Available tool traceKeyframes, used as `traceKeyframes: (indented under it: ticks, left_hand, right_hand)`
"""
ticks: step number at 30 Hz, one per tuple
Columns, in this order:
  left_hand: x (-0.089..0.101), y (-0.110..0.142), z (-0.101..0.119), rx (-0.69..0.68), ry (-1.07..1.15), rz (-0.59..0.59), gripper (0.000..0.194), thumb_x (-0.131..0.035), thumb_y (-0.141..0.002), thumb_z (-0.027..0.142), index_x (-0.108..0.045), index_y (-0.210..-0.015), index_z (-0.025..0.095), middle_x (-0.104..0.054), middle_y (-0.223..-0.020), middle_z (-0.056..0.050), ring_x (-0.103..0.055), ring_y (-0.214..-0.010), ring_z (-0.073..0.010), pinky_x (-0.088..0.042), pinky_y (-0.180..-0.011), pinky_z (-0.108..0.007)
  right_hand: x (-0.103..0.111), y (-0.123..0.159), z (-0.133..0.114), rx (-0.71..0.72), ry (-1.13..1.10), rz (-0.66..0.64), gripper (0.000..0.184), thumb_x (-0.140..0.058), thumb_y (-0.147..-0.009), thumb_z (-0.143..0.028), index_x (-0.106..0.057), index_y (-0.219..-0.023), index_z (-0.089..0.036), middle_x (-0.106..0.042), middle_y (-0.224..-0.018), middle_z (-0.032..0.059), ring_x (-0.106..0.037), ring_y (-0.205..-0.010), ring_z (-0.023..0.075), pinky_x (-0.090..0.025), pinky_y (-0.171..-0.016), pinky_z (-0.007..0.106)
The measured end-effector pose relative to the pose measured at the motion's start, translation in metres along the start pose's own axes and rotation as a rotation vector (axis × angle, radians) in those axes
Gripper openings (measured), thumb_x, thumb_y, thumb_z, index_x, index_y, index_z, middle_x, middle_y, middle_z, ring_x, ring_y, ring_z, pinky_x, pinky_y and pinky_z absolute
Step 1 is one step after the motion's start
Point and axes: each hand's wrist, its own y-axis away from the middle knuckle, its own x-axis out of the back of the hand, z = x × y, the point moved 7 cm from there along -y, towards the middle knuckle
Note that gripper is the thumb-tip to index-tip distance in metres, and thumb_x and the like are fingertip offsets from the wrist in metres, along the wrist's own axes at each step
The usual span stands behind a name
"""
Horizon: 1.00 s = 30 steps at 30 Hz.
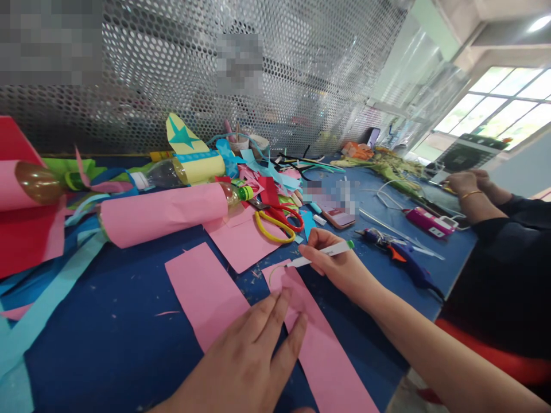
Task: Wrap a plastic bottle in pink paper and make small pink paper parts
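A white marker with a green end (334,249) is pinched in my right hand (329,261). Its tip touches the top of a long pink paper strip (329,350), where a thin curved line shows. My left hand (253,344) lies flat with fingers stretched, pressing the strip down just below that line. Left of it, partly under the same hand, is a second pink paper piece (202,287). Beyond my hands are scissors with yellow and red handles (278,226), resting on another pink sheet (241,244).
A pink-wrapped bottle (166,212) lies at the left, near a yellow-wrapped bottle (200,166) and blue streamers (55,292). A glue gun (400,258), phone (333,209) and purple power strip (430,222) are at the right. A co-worker's hands (467,186) are beyond. Perforated metal panel (172,74) behind.
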Motion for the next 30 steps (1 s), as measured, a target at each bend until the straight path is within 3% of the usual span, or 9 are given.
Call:
traceKeyframes:
  ticks: [20,26,30]
  left_hand:
    - [-0.002,0.001,0.000,0.008,0.017,0.048,0.064,-0.043,-0.093,0.052,-0.044,-0.141,0.010,-0.050,-0.140,-0.021,-0.051,-0.125,-0.0306,-0.043,-0.098,-0.036]
    - [-0.009,0.004,-0.003,-0.003,0.025,0.081,0.049,-0.048,-0.093,0.031,-0.047,-0.139,0.014,-0.054,-0.138,-0.015,-0.051,-0.125,-0.0261,-0.039,-0.100,-0.032]
    - [-0.007,0.005,-0.003,-0.006,0.014,0.081,0.044,-0.043,-0.095,0.030,-0.051,-0.136,0.015,-0.054,-0.138,-0.012,-0.054,-0.123,-0.0241,-0.038,-0.100,-0.030]
  right_hand:
    - [0.011,0.000,0.003,-0.045,-0.068,0.013,0.028,-0.066,-0.071,-0.024,-0.042,-0.058,-0.021,-0.032,-0.047,-0.0101,-0.024,-0.043,0.0064,-0.013,-0.040,0.023]
    - [0.011,0.000,0.000,-0.018,-0.225,0.050,0.029,-0.060,-0.081,-0.034,-0.039,-0.065,-0.022,-0.032,-0.050,-0.0102,-0.023,-0.042,0.0066,-0.016,-0.042,0.023]
    - [-0.003,0.004,-0.006,0.020,-0.251,-0.042,0.031,-0.063,-0.084,-0.043,-0.044,-0.071,-0.022,-0.043,-0.051,-0.0089,-0.034,-0.046,0.0071,-0.025,-0.048,0.022]
